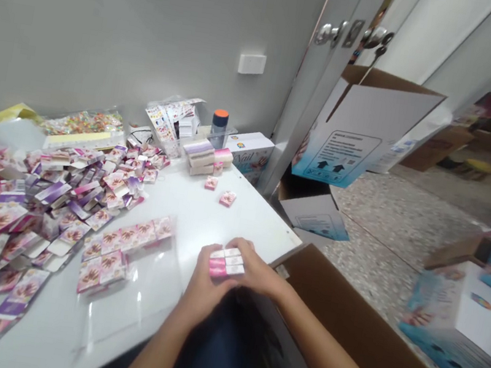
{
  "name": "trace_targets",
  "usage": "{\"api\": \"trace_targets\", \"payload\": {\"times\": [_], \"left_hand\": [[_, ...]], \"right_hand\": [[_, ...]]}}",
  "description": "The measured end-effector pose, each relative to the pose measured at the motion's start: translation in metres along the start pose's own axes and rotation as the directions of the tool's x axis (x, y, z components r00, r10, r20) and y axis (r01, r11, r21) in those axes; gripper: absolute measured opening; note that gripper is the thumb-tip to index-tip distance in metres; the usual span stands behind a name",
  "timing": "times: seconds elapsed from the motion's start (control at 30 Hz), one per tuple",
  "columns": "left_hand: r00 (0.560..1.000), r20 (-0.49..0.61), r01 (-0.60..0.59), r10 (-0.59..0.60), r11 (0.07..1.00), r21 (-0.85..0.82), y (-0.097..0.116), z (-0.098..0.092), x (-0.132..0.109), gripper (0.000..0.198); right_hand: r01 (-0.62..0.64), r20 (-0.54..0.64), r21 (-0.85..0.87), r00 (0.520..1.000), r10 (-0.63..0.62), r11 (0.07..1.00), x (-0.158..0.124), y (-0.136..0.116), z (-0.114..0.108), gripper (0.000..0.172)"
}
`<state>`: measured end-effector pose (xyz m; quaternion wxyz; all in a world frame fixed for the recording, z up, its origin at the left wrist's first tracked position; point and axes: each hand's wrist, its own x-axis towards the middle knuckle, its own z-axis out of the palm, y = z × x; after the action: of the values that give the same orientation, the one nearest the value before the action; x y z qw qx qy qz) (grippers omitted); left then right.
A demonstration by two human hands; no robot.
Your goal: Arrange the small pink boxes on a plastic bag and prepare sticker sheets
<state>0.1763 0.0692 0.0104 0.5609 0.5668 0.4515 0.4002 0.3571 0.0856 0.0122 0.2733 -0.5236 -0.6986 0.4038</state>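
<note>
Between my two hands is a small stack of little pink and white cartons, held over the table's front edge. My left hand grips the stack from the left, thumb below and fingers above. From the right, my right hand closes round the same stack. Left of my hands lies a clear plastic bag, with rows of small floral cartons on or in it; I cannot tell which. Two single small cartons sit farther back on the white table.
Many loose flattened or open cartons cover the table's left side. At the back stand an orange-capped bottle, sticker sheets and a white box. A large open cardboard box is right of the table; printed boxes stand by the door.
</note>
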Motion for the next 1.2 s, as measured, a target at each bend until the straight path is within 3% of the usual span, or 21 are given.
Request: {"api": "trace_targets", "payload": {"times": [0.2, 0.33, 0.4, 0.47, 0.53, 0.63, 0.7, 0.77, 0.87, 0.97, 1.07, 1.13, 1.2], "left_hand": [[0.996, 0.086, 0.025, -0.02, 0.998, -0.065, 0.01, 0.003, -0.002, 0.047], [0.992, 0.119, 0.047, -0.032, 0.99, -0.13, 0.033, 0.011, -0.026, 0.052], [0.991, 0.124, -0.028, 0.043, 0.992, -0.123, 0.044, 0.014, -0.044, 0.054], [0.98, 0.089, -0.166, 0.179, 0.977, -0.13, 0.053, 0.012, -0.063, 0.052], [0.964, 0.051, -0.247, 0.261, 0.95, -0.189, 0.058, 0.005, -0.082, 0.044], [0.98, 0.008, -0.189, 0.2, 0.935, -0.299, 0.061, -0.015, -0.11, 0.031], [0.99, -0.072, -0.138, 0.122, 0.943, -0.303, 0.06, -0.032, -0.129, 0.029], [0.975, -0.22, -0.092, 0.033, 0.96, -0.266, 0.056, -0.05, -0.145, 0.031], [0.887, -0.443, 0.034, -0.134, 0.973, -0.227, 0.044, -0.078, -0.165, 0.04], [0.838, -0.495, 0.175, -0.229, 0.973, -0.154, 0.022, -0.103, -0.177, 0.055], [0.867, -0.499, 0.137, -0.023, 0.971, 0.194, -0.006, -0.121, -0.181, 0.051], [0.884, -0.445, 0.058, 0.146, 0.909, 0.413, -0.023, -0.127, -0.176, 0.045], [0.887, -0.4, 0.001, 0.228, 0.868, 0.497, -0.033, -0.129, -0.165, 0.046]], "right_hand": [[0.009, 0.054, 0.134, 0.998, -0.016, 0.991, -0.012, -0.01, -0.004, 0.05], [0.009, 0.073, 0.357, 0.997, -0.037, 0.934, -0.047, -0.036, -0.011, 0.053], [0.02, -0.02, 0.405, 1.0, -0.013, 0.914, -0.07, -0.052, -0.006, 0.06], [0.051, -0.207, 0.453, 0.977, 0.049, 0.89, -0.092, -0.064, 0.012, 0.071], [0.05, -0.369, 0.523, 0.913, 0.173, 0.851, -0.112, -0.072, 0.041, 0.073], [-0.003, -0.42, 0.585, 0.854, 0.306, 0.811, -0.132, -0.084, 0.093, 0.072], [-0.015, -0.362, 0.627, 0.879, 0.309, 0.779, -0.139, -0.096, 0.122, 0.079], [-0.066, -0.217, 0.689, 0.931, 0.293, 0.722, -0.137, -0.113, 0.144, 0.081], [-0.149, -0.008, 0.76, 0.971, 0.239, 0.632, -0.117, -0.136, 0.162, 0.081], [-0.22, 0.108, 0.774, 0.97, 0.218, 0.594, -0.079, -0.148, 0.163, 0.081], [-0.325, 0.175, 0.675, 0.943, 0.284, 0.663, -0.036, -0.147, 0.145, 0.068], [-0.44, 0.263, 0.58, 0.898, 0.354, 0.685, -0.013, -0.142, 0.13, 0.054], [-0.539, 0.346, 0.511, 0.842, 0.414, 0.669, 0.004, -0.137, 0.115, 0.04]]}}
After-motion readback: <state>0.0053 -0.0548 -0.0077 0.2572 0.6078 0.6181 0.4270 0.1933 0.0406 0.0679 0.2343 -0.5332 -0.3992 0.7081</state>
